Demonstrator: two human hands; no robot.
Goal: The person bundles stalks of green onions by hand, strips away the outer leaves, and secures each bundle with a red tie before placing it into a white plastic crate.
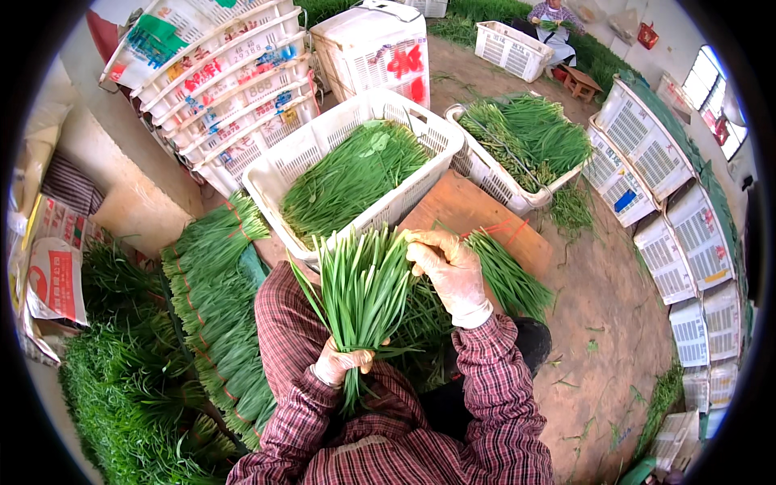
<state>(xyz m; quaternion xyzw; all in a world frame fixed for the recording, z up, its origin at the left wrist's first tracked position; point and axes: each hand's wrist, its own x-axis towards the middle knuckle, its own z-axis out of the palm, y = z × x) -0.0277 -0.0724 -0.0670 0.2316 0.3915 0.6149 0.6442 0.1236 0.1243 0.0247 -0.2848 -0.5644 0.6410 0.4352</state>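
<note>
A loose bunch of long green chives (364,291) stands upright over my lap, its pale ends fanned out at the top. My left hand (343,364), in a thin glove, is closed round the lower part of the bunch. At the bunch's upper right edge is my gloved right hand (449,271), thumb and fingers pinched together; what lies between the fingertips is too small to make out. Just right of it, more chives (509,279) lie against a wooden board (432,212) with thin red ties (511,233) on it.
Ahead stands a white crate (267,182) of chives, with another filled crate (537,194) to its right. Tied bundles (210,315) line my left side beside loose greens (121,396). Crates are stacked far left (226,89) and right (647,137). A person (558,32) sits at the back.
</note>
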